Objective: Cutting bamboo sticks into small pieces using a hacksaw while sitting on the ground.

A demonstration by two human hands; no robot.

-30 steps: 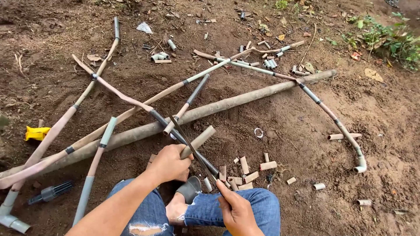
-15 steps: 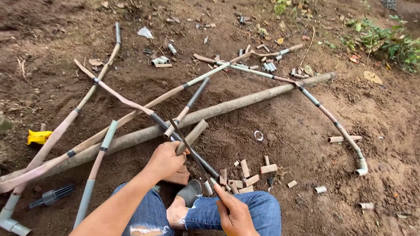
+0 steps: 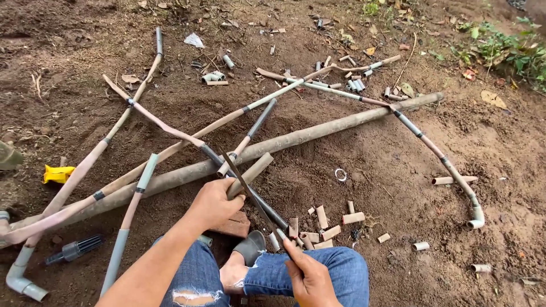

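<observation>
left hand [image 3: 213,203] gripping short pipe piece [image 3: 250,174] | right hand [image 3: 307,278] pinching hacksaw blade [image 3: 253,202], laid across the pipe piece | cut offcuts [image 3: 321,227] just right of the blade

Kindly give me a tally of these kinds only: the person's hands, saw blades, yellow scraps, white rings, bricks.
Hands: 2, left hand gripping a short pipe, right hand holding the saw blade
Saw blades: 1
Yellow scraps: 1
White rings: 1
Bricks: 1
Total: 6
</observation>
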